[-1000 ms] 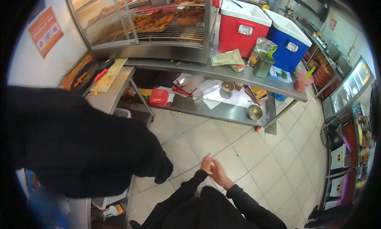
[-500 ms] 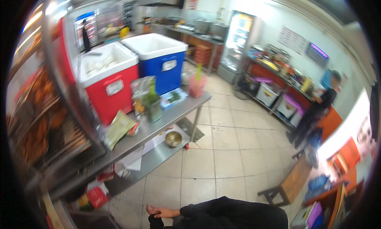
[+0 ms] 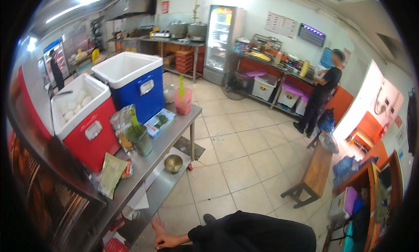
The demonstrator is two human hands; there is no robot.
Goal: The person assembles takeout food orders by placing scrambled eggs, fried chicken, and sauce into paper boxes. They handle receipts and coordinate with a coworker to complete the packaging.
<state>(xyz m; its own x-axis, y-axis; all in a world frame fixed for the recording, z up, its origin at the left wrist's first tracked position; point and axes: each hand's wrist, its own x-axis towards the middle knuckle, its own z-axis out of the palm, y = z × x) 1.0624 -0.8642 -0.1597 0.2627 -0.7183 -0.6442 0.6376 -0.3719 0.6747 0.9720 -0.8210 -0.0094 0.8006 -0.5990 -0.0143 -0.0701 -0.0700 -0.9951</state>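
Low in the picture, my left hand (image 3: 158,228) points up beside the metal table's lower shelf, with fingers stretched out and nothing seen in it. My right hand (image 3: 171,240) reaches across to my left wrist, its fingers closed at the dark cuff of the left sleeve; the grip itself is partly hidden. A long black sleeve (image 3: 253,230) covers my right arm. Nearest to the hands is the steel table (image 3: 162,148), with a metal bowl (image 3: 173,163) on its lower shelf.
On the table stand a red cooler (image 3: 89,134) with round white items inside, a blue cooler (image 3: 139,88), a green-tinted jug (image 3: 142,143) and a pink jug (image 3: 183,101). A wooden bench (image 3: 312,173) is at right. A person (image 3: 325,90) stands by the far counter.
The view has turned to the right, so the coolers and table sit farther left. My left hand's fingers now stretch upward; my right hand stays at the left wrist.
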